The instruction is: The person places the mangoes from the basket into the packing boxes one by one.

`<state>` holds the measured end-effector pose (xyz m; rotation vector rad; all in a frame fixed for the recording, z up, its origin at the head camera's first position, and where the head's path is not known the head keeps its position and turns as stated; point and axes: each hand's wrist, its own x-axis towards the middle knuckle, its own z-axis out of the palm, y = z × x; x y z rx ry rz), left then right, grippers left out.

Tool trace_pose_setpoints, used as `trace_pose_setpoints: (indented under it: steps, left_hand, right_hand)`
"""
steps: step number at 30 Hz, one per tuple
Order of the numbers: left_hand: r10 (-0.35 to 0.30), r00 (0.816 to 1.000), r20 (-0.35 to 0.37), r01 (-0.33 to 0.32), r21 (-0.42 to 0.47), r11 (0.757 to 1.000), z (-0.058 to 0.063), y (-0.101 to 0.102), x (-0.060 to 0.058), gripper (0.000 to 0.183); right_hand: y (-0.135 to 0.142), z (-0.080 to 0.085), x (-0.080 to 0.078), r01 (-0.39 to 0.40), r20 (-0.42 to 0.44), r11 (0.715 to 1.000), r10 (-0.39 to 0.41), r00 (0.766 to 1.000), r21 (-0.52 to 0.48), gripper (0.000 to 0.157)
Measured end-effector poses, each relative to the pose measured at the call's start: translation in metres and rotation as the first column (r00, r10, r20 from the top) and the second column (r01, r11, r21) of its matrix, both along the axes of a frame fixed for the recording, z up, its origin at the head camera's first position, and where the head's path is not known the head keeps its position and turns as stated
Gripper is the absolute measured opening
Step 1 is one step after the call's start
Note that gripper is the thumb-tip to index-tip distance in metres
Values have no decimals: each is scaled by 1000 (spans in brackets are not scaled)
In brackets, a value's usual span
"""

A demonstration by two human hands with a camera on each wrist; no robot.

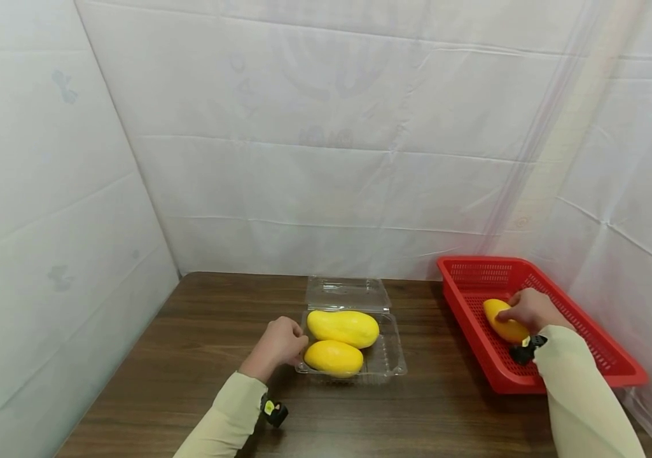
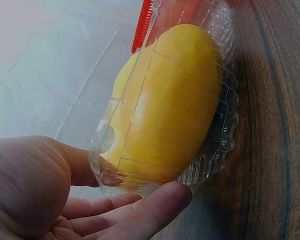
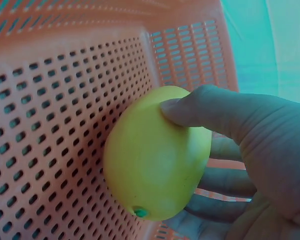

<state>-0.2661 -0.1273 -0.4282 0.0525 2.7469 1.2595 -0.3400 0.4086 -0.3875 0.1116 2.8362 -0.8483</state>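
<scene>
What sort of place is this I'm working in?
Likely a makeshift work booth: creased white sheeting covers the left, back and right sides around a dark brown wood-grain table, with a red perforated plastic basket on it.

Creased white sheeting (image 1: 314, 184) with faint printed marks covers the head view's top and both sides; a dark brown wood-grain tabletop (image 1: 188, 337) spans bottom centre.

a sheeted-off booth — white sheeting (image 1: 303, 191) hung around a brown wood-grain table (image 1: 200, 337).
</scene>
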Motion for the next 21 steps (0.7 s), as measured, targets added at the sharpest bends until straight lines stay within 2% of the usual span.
trace_pose_setpoints:
  steps: [2, 5, 9, 21]
  left_hand:
    - [0, 1000, 0, 0, 0, 1000, -1, 0, 0, 37]
    - [2, 1000, 1, -2, 1, 1000, -1, 0, 0, 36]
    - [3, 1000, 3, -3, -3, 1000, -2, 1, -1, 35]
    - [-1, 1000, 4, 1, 8, 1000, -3, 0, -2, 30]
  right_hand:
    - [-3, 2, 0, 2, -10, 1000, -2, 1000, 9, 49]
    - [-7, 6, 1, -3, -25, 999, 4, 1000, 38, 55]
    - [-12, 12, 3, -20, -63, 995, 26, 998, 93, 70]
    - [-28, 27, 14, -28, -136, 992, 45, 990, 126, 75]
